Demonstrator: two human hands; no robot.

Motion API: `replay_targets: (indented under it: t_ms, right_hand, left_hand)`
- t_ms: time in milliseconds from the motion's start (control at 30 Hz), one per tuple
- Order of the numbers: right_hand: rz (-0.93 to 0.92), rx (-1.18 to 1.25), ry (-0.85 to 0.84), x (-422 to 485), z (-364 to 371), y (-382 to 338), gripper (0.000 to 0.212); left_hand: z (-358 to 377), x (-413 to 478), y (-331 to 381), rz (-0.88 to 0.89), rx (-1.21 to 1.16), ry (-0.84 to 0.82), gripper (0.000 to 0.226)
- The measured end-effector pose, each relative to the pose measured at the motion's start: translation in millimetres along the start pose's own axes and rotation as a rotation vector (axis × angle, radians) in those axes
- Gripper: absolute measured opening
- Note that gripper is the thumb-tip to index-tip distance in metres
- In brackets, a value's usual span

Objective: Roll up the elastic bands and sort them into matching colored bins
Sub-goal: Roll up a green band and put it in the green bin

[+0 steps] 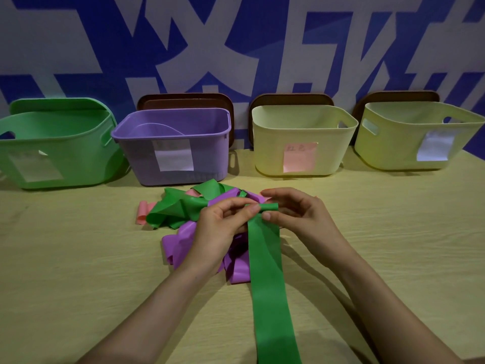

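Running down toward the camera, the flat tail of a green band [267,279] is lying over the wooden table [78,258] between the person's two forearms. At its far end the strip is curling into a small tight roll [270,206], and both hands are working there. The left hand [223,227] is pinching the roll's left part between thumb and bent fingers, while the right hand [299,211] is holding its right part with thumb and curled fingertips. Under and behind the hands a loose heap is sitting on the table: more green loops, a purple band [178,245] spilling out to the left, and a pink band [143,212] peeking from the heap's left edge. Along the back four bins are standing in a row: a green bin [52,143], a purple bin [173,132], and two pale yellow bins [301,127] [409,143] (one is wearing a pink label [299,156], the other a white one). Brown lids [183,99] are leaning behind three of them against a blue and white wall [236,35].
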State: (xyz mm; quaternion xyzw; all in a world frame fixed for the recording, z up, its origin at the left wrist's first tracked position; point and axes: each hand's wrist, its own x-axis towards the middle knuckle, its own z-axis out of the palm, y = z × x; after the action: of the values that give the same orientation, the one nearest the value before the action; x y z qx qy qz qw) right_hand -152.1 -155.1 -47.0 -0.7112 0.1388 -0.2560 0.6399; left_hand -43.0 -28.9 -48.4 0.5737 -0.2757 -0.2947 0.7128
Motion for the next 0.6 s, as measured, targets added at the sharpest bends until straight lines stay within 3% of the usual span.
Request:
replay_targets:
  t_ms: [267, 600]
  right_hand:
    - [0.036, -0.056, 0.005, 0.8, -0.6, 2.2, 0.015]
    - [-0.025, -0.004, 0.033, 0.9, -3.8, 1.8, 0.017]
  left_hand:
    - [-0.2, -0.2, -1.0, 0.011, 0.032, 0.006, 0.017]
    - [1.0, 0.8, -2.4, -0.108, 0.013, -0.072, 0.022]
